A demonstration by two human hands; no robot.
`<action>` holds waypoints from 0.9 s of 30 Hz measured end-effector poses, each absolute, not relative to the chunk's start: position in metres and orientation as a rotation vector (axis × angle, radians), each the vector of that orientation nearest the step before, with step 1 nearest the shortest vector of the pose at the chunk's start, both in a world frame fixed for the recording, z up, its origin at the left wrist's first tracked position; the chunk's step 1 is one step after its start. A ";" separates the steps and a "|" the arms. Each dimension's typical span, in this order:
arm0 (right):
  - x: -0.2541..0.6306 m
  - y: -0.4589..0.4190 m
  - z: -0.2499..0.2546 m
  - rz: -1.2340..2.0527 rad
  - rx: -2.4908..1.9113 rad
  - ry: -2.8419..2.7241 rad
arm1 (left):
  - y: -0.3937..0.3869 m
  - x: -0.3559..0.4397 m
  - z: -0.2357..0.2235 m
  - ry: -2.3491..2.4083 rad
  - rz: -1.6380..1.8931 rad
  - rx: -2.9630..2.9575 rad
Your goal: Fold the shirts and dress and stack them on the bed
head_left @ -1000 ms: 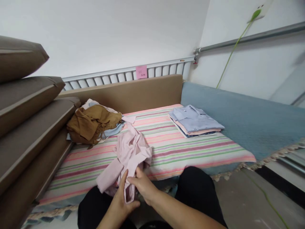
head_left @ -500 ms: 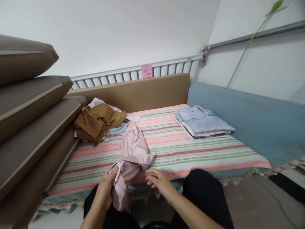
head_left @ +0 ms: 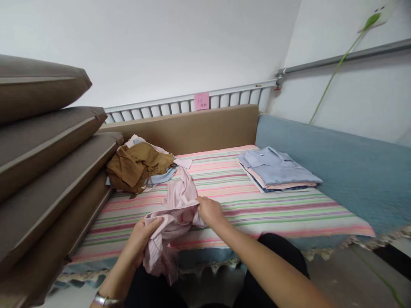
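Has brown cushions (head_left: 53, 162) stacked at left and a pink note (head_left: 201, 101) against the radiator (head_left: 236, 99). Includes a green cord (head_left: 336, 72) crossing a grey pipe (head_left: 375, 51).

My feed shows a blue seat (head_left: 208, 257) under striped cloth (head_left: 220, 186). Folded stack (head_left: 278, 169) lies on the cloth; left of that stack, part of a pink garment (head_left: 176, 217); further left, clothes heap (head_left: 141, 164).

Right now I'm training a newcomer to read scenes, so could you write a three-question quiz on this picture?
1. True or false: the left hand and right hand both hold the pink striped cloth garment.
2. Which colour tops the folded stack of clothes: A) black, B) light blue, C) red?
3. Fill in: the rumpled mustard-brown cloth garment lies to the ____ of that stack.

Key: 1 true; 2 B; 3 left.
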State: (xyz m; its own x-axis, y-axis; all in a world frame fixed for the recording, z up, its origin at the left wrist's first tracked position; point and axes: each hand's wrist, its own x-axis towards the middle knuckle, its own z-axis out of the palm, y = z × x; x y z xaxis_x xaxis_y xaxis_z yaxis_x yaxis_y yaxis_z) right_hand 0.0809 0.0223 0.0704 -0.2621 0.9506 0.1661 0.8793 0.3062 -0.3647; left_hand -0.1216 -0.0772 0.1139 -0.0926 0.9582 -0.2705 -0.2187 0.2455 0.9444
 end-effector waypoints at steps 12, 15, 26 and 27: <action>0.085 0.038 0.110 1.345 -1.329 -1.366 | -0.057 -0.154 0.074 1.220 1.158 0.872; 0.084 0.036 0.108 1.368 -1.310 -1.360 | -0.053 -0.162 0.069 1.335 1.155 1.004; 0.088 0.043 0.083 1.128 -1.392 -1.718 | -0.054 -0.166 0.076 1.516 1.282 1.068; 0.089 0.042 0.084 1.152 -1.398 -1.715 | -0.054 -0.165 0.075 1.506 1.315 1.084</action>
